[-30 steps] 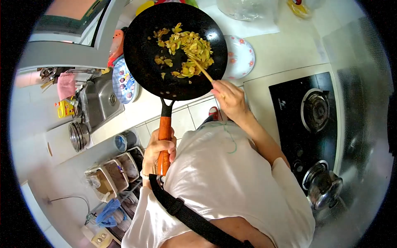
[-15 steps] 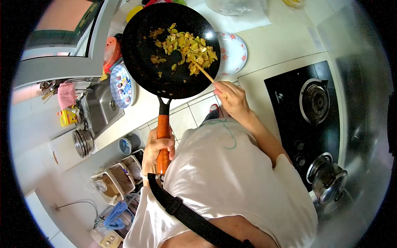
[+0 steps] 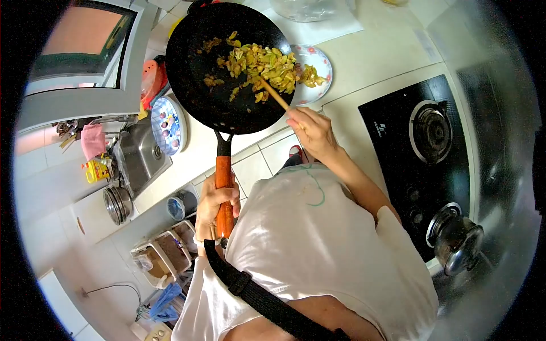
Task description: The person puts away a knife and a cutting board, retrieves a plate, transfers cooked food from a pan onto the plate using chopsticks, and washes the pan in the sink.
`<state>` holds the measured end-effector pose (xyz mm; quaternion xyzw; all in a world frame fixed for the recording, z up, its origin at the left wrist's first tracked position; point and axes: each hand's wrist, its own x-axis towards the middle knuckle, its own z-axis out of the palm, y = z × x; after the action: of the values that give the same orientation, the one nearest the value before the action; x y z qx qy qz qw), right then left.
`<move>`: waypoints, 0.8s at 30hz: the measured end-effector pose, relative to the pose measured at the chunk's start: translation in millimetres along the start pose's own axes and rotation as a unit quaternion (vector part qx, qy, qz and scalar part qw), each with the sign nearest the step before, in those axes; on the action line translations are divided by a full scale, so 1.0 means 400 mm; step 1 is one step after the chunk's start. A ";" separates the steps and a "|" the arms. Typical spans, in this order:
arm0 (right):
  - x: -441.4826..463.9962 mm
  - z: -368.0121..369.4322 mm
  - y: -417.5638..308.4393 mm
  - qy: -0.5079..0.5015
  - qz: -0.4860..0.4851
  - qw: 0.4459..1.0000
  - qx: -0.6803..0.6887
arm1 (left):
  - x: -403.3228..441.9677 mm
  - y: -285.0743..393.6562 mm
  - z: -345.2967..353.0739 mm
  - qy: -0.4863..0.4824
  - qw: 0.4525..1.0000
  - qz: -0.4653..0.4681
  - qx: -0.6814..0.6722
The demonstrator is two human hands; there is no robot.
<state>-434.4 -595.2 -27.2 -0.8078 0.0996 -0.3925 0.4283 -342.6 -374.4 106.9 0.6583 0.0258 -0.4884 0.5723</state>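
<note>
My left hand [image 3: 218, 200] is wrapped round the orange-brown wooden handle of a black wok [image 3: 199, 111], which hangs over the counter's edge. Sliced yellow-green cooked food [image 3: 259, 59] lies in the wok, mostly toward its right side. Held in my right hand [image 3: 314, 133] is a slim wooden stirring utensil [image 3: 276, 95]; its far end meets the food, and its exact shape there is hidden. Beyond the wok's right rim, partly covered by it, stands a white plate with pink flowers [image 3: 322, 59]. Some of the food rests on this plate.
A black gas hob [image 3: 392, 131] is on the right, with a lidded metal pot [image 3: 458, 244] on its near burner. To the left are a blue-checked dish [image 3: 165, 108], a steel sink [image 3: 133, 150] and an open window [image 3: 128, 62]. A plastic bag [image 3: 307, 8] lies at the back.
Pieces of food have passed over the wok's right rim onto the flowered plate. My right hand and the utensil have shifted slightly left; the wok has moved slightly left too.
</note>
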 end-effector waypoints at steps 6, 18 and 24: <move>-0.003 -0.019 0.047 0.083 0.035 0.995 -0.044 | -0.001 -0.005 -0.002 0.000 1.000 0.006 0.006; -0.024 -0.086 -0.031 0.065 0.050 0.997 0.006 | -0.001 -0.002 -0.013 -0.005 1.000 0.008 -0.007; 0.022 -0.047 -0.005 0.089 0.080 0.992 -0.040 | -0.003 -0.006 -0.028 -0.014 1.000 0.000 -0.017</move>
<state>-442.3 -610.1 -14.7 -0.7755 0.2169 -0.4232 0.4153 -337.7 -364.1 104.7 0.6417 0.0259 -0.4971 0.5835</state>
